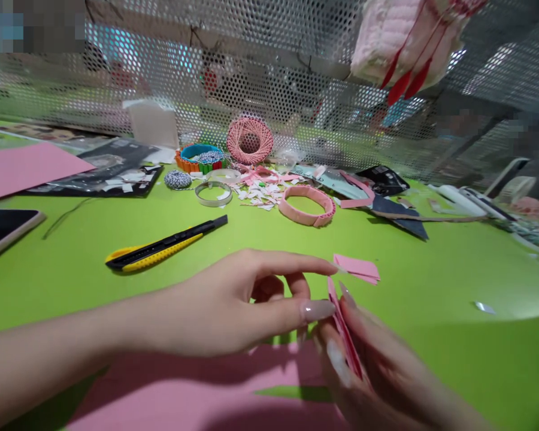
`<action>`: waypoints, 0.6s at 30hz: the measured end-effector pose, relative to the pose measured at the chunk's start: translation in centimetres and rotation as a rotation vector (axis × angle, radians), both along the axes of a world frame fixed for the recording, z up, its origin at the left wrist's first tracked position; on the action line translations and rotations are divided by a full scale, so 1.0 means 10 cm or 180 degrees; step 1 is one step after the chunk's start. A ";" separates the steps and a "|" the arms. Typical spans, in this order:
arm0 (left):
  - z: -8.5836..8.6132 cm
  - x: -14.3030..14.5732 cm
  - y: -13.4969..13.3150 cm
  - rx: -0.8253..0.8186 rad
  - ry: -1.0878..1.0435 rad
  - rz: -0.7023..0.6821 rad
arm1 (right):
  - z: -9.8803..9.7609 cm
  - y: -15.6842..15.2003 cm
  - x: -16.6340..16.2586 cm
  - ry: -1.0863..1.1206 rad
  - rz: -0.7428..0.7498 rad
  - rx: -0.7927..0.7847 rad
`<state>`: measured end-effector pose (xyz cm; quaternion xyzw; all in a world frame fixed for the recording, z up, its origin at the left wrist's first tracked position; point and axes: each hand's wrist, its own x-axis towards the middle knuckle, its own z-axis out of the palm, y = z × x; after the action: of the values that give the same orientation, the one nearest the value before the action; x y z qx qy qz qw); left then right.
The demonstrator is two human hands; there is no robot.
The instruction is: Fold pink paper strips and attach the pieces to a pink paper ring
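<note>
My right hand (pixel 377 365) pinches a small folded pink paper piece (pixel 344 329) edge-on between thumb and fingers, low in the view. My left hand (pixel 247 302) comes in from the left, thumb and forefinger reaching to the top of that same piece, the other fingers curled. A pink paper sheet (pixel 197 389) lies on the green table (pixel 453 287) under both hands. A few small folded pink pieces (pixel 357 267) lie just beyond my fingertips.
A yellow and black utility knife (pixel 164 245) lies left of centre. Behind are a pink paper ring (pixel 306 205), a tape roll (pixel 213 193), a pink woven ring (pixel 250 140), paper scraps (pixel 263 190), a phone (pixel 4 230) at left, and a perforated metal screen (pixel 296 90).
</note>
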<state>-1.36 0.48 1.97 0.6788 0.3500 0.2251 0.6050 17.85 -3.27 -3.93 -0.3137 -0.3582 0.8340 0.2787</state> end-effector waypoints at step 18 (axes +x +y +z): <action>0.04 -0.01 -0.02 0.0009 0.0359 -0.0093 | 0.20 0.04 0.06 -0.0197 0.0173 -0.0156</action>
<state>-1.48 0.24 2.41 0.6964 0.3733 0.1780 0.5866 18.41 -2.85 -1.94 -0.3362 -0.3545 0.8397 0.2370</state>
